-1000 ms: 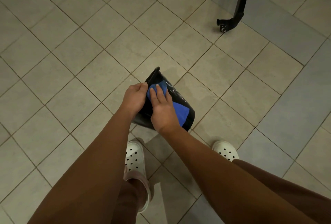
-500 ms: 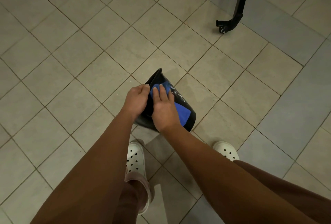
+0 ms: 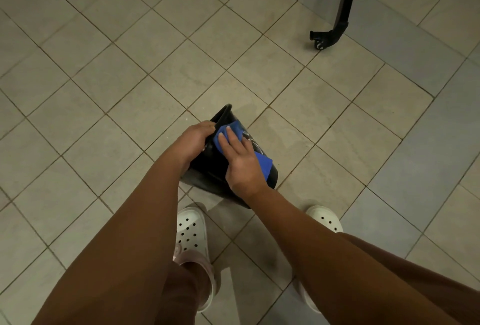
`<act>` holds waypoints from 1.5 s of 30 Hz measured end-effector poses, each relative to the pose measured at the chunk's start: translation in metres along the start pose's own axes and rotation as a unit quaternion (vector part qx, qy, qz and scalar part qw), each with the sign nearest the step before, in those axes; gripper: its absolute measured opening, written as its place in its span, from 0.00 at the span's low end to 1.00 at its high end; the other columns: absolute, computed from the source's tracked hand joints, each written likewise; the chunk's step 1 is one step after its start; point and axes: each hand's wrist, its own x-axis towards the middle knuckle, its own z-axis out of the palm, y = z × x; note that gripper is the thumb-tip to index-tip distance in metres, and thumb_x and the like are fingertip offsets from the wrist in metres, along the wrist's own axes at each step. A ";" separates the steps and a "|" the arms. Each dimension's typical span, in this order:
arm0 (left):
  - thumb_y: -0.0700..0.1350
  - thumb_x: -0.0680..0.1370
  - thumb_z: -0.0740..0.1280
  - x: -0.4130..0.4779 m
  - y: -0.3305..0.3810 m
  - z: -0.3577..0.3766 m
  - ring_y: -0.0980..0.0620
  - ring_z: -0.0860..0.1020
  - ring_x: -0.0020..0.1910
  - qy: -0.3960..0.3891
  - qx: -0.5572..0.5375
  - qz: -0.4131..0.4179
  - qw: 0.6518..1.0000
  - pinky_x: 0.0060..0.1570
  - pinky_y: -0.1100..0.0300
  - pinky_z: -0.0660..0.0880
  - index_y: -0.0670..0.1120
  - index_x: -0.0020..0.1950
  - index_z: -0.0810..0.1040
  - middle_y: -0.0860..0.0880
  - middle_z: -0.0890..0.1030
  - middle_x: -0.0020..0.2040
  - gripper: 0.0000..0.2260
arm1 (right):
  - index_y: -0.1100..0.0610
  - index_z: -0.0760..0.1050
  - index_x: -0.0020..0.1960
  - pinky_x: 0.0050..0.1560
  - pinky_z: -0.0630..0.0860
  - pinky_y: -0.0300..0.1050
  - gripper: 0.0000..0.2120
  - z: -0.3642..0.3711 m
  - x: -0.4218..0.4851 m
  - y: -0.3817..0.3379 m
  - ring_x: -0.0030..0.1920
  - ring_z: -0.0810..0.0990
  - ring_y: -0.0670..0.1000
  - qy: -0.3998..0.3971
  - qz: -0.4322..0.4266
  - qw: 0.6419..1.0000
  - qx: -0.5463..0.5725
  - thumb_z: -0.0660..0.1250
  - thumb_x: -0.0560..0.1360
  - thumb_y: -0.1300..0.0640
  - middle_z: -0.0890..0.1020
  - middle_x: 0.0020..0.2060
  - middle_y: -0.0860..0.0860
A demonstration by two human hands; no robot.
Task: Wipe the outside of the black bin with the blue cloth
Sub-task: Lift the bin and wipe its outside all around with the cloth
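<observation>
The black bin [image 3: 207, 176] is tilted on the tiled floor just ahead of my feet, its rim pointing up and left. My left hand [image 3: 193, 140] grips the rim with curled fingers. My right hand [image 3: 242, 162] lies flat on the bin's outer wall, pressing the blue cloth [image 3: 263, 162] against it. The cloth shows above my fingertips and to the right of my palm; the rest is under the hand. A pale printed mark on the bin's side peeks out beside the cloth.
My two white perforated clogs [image 3: 192, 231] [image 3: 324, 219] stand on the beige floor tiles close behind the bin. A black metal leg with a small castor [image 3: 322, 37] comes down at the upper right. Grey tiles run along the right side.
My right hand with the cloth has slid slightly up the bin's wall toward the rim. The left hand keeps its hold on the rim.
</observation>
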 end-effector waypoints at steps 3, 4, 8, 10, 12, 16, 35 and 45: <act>0.58 0.83 0.55 0.001 -0.001 -0.003 0.44 0.82 0.53 -0.006 -0.004 -0.034 0.999 0.56 0.51 0.77 0.47 0.60 0.82 0.42 0.85 0.53 0.21 | 0.64 0.66 0.70 0.67 0.66 0.61 0.31 0.002 -0.005 -0.001 0.67 0.65 0.68 -0.016 -0.043 0.999 0.007 0.65 0.67 0.74 0.67 0.70 0.61; 0.62 0.82 0.54 0.002 -0.003 -0.004 0.45 0.82 0.54 -0.008 -0.002 -0.038 0.999 0.59 0.50 0.77 0.48 0.62 0.81 0.44 0.84 0.54 0.24 | 0.64 0.66 0.70 0.66 0.67 0.62 0.31 0.003 -0.006 -0.001 0.67 0.64 0.69 -0.022 -0.059 0.998 0.007 0.65 0.68 0.73 0.67 0.70 0.61; 0.65 0.81 0.53 0.005 -0.003 -0.007 0.48 0.82 0.56 -0.002 -0.041 -0.025 0.999 0.61 0.50 0.76 0.45 0.64 0.79 0.45 0.84 0.56 0.28 | 0.63 0.67 0.69 0.68 0.64 0.59 0.30 0.005 -0.008 -0.004 0.68 0.63 0.70 -0.027 -0.129 0.991 -0.023 0.66 0.68 0.73 0.68 0.69 0.60; 0.65 0.80 0.54 0.005 -0.004 -0.007 0.48 0.81 0.59 0.005 -0.064 -0.016 0.998 0.63 0.49 0.75 0.45 0.65 0.78 0.45 0.84 0.58 0.28 | 0.61 0.66 0.70 0.68 0.60 0.56 0.28 0.005 -0.008 -0.003 0.69 0.61 0.69 -0.028 -0.142 0.989 -0.038 0.60 0.69 0.72 0.67 0.70 0.59; 0.62 0.82 0.54 0.005 -0.006 -0.004 0.47 0.82 0.58 0.016 -0.082 -0.006 0.996 0.63 0.48 0.75 0.47 0.63 0.79 0.45 0.84 0.57 0.25 | 0.59 0.66 0.70 0.68 0.61 0.54 0.28 0.006 -0.009 0.002 0.71 0.59 0.66 -0.020 -0.136 0.989 -0.051 0.56 0.70 0.70 0.67 0.71 0.56; 0.58 0.84 0.51 0.003 -0.005 0.009 0.47 0.82 0.57 0.035 -0.103 0.012 0.994 0.61 0.49 0.76 0.51 0.55 0.79 0.45 0.84 0.55 0.19 | 0.57 0.63 0.72 0.69 0.63 0.61 0.30 0.011 -0.018 0.017 0.73 0.56 0.65 -0.005 -0.090 0.994 -0.060 0.58 0.71 0.69 0.63 0.73 0.55; 0.60 0.83 0.51 0.003 -0.007 0.019 0.43 0.76 0.65 0.097 -0.138 -0.016 0.986 0.68 0.43 0.69 0.50 0.69 0.73 0.44 0.78 0.65 0.23 | 0.63 0.53 0.75 0.72 0.55 0.63 0.33 0.010 -0.010 0.008 0.74 0.47 0.65 -0.013 0.031 0.999 -0.023 0.59 0.72 0.68 0.54 0.75 0.60; 0.60 0.83 0.51 0.001 -0.010 0.014 0.46 0.80 0.60 0.094 -0.139 -0.022 0.986 0.67 0.44 0.71 0.48 0.62 0.79 0.44 0.83 0.57 0.23 | 0.53 0.45 0.76 0.74 0.53 0.54 0.37 -0.001 0.009 -0.003 0.75 0.38 0.58 -0.082 -0.017 0.996 -0.017 0.58 0.74 0.69 0.44 0.76 0.49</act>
